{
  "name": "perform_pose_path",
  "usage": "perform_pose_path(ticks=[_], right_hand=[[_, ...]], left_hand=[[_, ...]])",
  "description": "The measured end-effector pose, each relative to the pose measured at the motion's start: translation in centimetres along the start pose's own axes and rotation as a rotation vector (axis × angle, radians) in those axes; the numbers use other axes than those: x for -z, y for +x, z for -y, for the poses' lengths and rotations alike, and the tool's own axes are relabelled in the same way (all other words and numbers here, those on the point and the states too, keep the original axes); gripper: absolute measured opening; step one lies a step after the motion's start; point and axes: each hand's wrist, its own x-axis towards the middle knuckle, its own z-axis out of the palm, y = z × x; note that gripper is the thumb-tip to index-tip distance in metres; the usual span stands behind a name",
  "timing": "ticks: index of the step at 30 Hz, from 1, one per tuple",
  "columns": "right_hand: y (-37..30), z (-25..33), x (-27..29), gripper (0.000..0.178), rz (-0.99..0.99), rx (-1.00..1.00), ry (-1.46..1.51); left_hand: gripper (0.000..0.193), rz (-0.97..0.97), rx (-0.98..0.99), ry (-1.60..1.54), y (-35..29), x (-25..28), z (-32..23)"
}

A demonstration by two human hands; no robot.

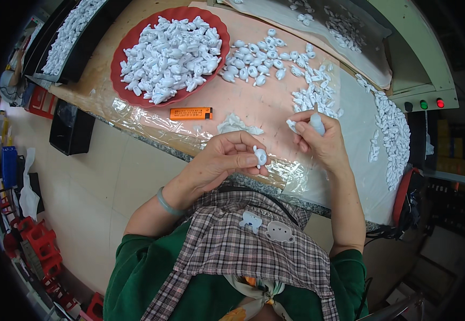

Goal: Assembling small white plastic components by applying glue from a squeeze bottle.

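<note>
Between the thumb and fingers of my left hand is a small white plastic figure part, rounded with short projections. My right hand is closed around a small translucent squeeze bottle, its thin brown tip pointing up and away. The same hand pinches a little white plastic piece at its fingertips. Both hands are over the near edge of the table, apart from each other. Beyond them lie loose round white parts and a pile of slimmer white pieces.
A red bowl heaped with white figure parts stands at the far left. Near it lie an orange lighter and a crumpled white tissue. More small pieces spread rightward. A pale green machine housing borders the right back.
</note>
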Motion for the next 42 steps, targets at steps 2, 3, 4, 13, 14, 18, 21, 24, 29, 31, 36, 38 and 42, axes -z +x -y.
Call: perform_pose_path(ticks=[2, 3, 4, 13, 14, 18, 21, 24, 29, 31, 36, 38, 42], right_hand=[[-1.1, -0.2, -0.3, 0.009, 0.005, -0.009, 0.068], [-1.6, -0.2, -0.4, 0.007, 0.010, -0.015, 0.134], [-2.1, -0.2, -0.6, 0.007, 0.008, -0.018, 0.137], [-4.7, -1.1, -1.4, 0.004, 0.062, 0.107, -0.041], [-4.8, -1.0, -1.4, 0.004, 0.073, 0.134, -0.053], [-4.8, -1.5, -1.3, 0.005, 0.120, 0.183, -0.152], [-4.8, -1.9, -1.4, 0.006, 0.125, 0.239, -0.219], [-5.1, -2.0, -1.6, 0.006, 0.111, 0.183, -0.172], [-5.7, -2.5, -2.4, 0.008, 0.063, 0.233, -0.186], [-5.7, -2.4, -2.4, 0.008, 0.076, 0.224, -0.181], [-5.8, -2.5, -2.5, 0.008, 0.130, 0.182, -0.093], [-6.1, -2.5, -2.6, 0.007, 0.129, 0.172, -0.090], [-6.2, -3.1, -2.8, 0.007, 0.082, 0.166, -0.036]], left_hand=[[0.018, -0.020, -0.003, 0.001, 0.2, -0.1, 0.2], [0.018, -0.026, -0.016, 0.020, 0.4, -0.3, 0.3], [0.018, -0.032, -0.028, 0.038, 0.5, -0.4, 0.4], [0.019, -0.017, -0.020, 0.125, 0.7, -1.3, 0.6], [0.019, -0.017, -0.018, 0.127, 0.7, -1.4, 0.6], [0.017, -0.027, 0.010, 0.188, 0.7, -1.5, 0.7], [0.016, -0.031, 0.028, 0.202, 0.6, -1.6, 0.8], [0.016, -0.019, 0.038, 0.215, 0.6, -1.4, 0.8], [0.017, -0.013, 0.041, 0.257, 0.6, -1.3, 0.8], [0.017, -0.004, 0.053, 0.272, 0.6, -1.3, 0.7], [0.017, 0.004, 0.071, 0.278, 0.5, -1.5, 0.5], [0.017, 0.007, 0.086, 0.252, 0.6, -1.4, 0.7], [0.019, 0.002, 0.081, 0.245, 0.5, -1.4, 1.0]])
